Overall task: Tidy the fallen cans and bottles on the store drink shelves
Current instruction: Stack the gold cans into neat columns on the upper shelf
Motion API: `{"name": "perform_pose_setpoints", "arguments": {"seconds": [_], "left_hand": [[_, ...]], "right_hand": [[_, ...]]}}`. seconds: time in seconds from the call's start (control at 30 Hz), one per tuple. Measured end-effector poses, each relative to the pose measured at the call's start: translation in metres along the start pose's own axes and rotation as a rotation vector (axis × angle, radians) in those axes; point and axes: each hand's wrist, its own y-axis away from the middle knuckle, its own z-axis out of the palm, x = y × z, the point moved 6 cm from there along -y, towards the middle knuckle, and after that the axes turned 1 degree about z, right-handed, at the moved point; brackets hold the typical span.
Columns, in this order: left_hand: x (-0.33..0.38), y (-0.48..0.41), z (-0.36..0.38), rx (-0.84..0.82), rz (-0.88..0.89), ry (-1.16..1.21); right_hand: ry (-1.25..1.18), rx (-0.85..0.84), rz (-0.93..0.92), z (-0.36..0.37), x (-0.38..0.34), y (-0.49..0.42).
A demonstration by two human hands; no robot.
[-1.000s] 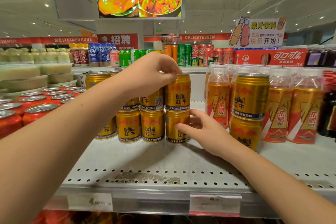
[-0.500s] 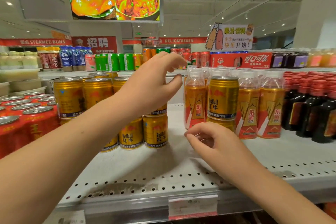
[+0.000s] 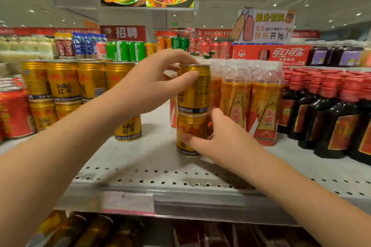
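Head, upper can [image 3: 197,91] in left grip [image 3: 155,84]

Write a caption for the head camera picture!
The left hand grips the top gold can, right hand the bottom can, beside orange bottles.

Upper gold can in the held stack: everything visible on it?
The upper gold metal can is a shiny cylinder, slightly blurred, with red lettering and a dark band at its base. It stands upright on the lower gold metal can, close beside the orange drink bottles. The left hand grips its top, thumb on the front; the right hand holds the lower can.
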Motion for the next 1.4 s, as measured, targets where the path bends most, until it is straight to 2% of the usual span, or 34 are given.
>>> {"name": "perform_pose_setpoints", "arguments": {"seconds": [0.23, 0.37, 0.6, 0.73, 0.93, 1.3, 1.4], "left_hand": [[0.002, 0.003, -0.018, -0.001, -0.126, -0.164], [-0.005, -0.003, -0.024, -0.011, -0.140, -0.260], [-0.019, -0.011, -0.036, 0.074, -0.074, -0.531], [-0.039, -0.010, -0.045, -0.018, -0.082, -0.529], [-0.055, -0.006, -0.054, -0.035, -0.061, -0.473], [-0.065, -0.002, -0.062, -0.052, 0.011, -0.490], [-0.071, 0.007, -0.072, 0.023, 0.000, -0.562]], "right_hand": [[-0.281, -0.200, -0.028, 0.016, -0.001, -0.028], [-0.300, -0.144, -0.045, 0.028, -0.006, -0.036], [-0.160, -0.048, -0.051, 0.052, -0.029, -0.054], [-0.172, -0.035, -0.060, 0.061, -0.035, -0.061], [-0.262, -0.167, -0.080, 0.070, -0.029, -0.066], [-0.266, -0.104, -0.070, 0.074, -0.029, -0.066], [-0.238, -0.079, -0.071, 0.074, -0.031, -0.066]]}}
